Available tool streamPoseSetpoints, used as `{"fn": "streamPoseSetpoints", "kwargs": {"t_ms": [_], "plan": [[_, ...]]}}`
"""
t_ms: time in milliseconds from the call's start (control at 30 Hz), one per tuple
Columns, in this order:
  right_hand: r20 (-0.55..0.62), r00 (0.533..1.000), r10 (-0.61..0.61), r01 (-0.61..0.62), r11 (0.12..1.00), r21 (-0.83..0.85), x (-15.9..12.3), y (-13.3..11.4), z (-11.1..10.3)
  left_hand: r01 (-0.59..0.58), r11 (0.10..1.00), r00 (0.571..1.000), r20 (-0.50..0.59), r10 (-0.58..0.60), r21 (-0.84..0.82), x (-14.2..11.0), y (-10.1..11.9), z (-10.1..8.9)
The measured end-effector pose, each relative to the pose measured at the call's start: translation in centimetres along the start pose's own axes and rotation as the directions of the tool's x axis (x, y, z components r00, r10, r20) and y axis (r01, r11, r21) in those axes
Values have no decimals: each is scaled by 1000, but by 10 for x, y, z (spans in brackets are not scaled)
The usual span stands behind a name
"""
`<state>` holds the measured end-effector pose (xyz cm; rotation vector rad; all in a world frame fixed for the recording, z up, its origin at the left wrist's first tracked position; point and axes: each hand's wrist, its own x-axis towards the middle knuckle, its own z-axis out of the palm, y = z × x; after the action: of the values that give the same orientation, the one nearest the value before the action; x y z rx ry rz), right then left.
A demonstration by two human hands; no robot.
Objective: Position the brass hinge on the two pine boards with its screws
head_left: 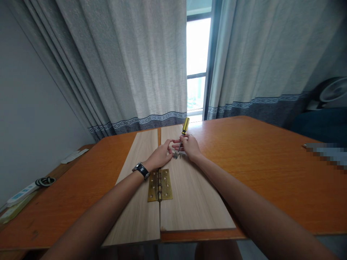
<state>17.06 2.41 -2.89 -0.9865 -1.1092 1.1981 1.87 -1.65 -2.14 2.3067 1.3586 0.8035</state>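
My right hand [191, 147] grips a screwdriver [185, 126] by its shaft, the yellow and black handle pointing up and the tip down. Some of its other fingers stretch out to the left. Close beside it, my left hand [162, 154], with a black-strapped watch at the wrist, has its fingers curved and apart; nothing shows in them. Several small screws [176, 155] lie in a cluster on the right wooden board [195, 202], near my left fingertips. A brass hinge [159, 185] lies spread across the seam between this board and the left wooden board [130, 213].
The boards rest on an orange-brown wooden table [257, 162]. A power strip [25, 193] with a coiled cable lies past the left edge. A partly blurred object [328, 153] sits at the right. Behind are grey curtains [151, 65], a window [197, 47] and a fan [333, 89].
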Motion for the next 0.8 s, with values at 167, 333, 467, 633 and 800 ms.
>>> {"fn": "streamPoseSetpoints", "kwargs": {"t_ms": [167, 333, 467, 633, 800], "plan": [[-37, 999, -21, 22, 999, 23, 0, -1, 0, -10, 1000, 1000, 15, 9, 12, -2, 2, -1], [-93, 993, -79, 81, 996, 23, 3, -4, -3, -33, 992, 999, 9, 32, 122, -5, 2, -2], [-115, 986, -121, 124, 992, 14, 5, -6, -5, -49, 984, 998, -17, 52, 171, -12, 0, -13], [-84, 982, -168, 170, 985, 10, 3, -4, -2, -33, 961, 994, -93, 61, 275, -29, -24, -48], [-39, 974, -221, 221, 975, -14, 2, 2, 0, 146, 939, 973, -216, -80, 311, -52, -73, -76]]}}
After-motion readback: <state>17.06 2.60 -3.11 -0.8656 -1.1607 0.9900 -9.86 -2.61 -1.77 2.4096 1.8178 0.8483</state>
